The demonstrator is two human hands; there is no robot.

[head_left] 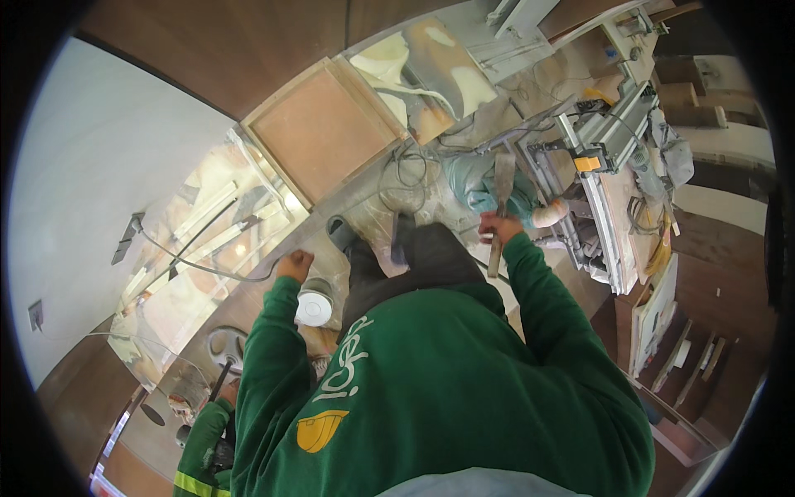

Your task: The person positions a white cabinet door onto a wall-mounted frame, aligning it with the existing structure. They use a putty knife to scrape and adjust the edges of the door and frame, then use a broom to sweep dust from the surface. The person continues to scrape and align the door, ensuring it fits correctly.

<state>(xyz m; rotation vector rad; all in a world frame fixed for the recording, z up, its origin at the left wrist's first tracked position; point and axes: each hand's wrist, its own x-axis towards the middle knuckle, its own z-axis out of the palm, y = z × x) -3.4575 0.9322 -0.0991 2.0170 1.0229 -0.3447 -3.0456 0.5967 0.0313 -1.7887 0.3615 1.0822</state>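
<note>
My right hand point(498, 225) grips a long flat greyish tool point(504, 178) by its narrow part, its wider blade-like end pointing up the picture beside a teal bundle point(468, 182). My left hand point(295, 265) is curled closed above a white round container point(314, 308); a grey cable point(222, 271) runs toward it, and I cannot make out whether the fingers hold anything. My two dark-clad legs and feet are between the hands, over a dusty, plastic-strewn floor point(356, 207) with coiled cable on it.
A shallow wooden tray-like panel point(310, 137) and stained boards point(439, 50) lie ahead. A saw bench with aluminium rails point(614, 137) stands at right, near shelves point(696, 356). Paint-splashed sheeting point(190, 232) runs along the left wall. A co-worker's green sleeve point(201, 443) shows at lower left.
</note>
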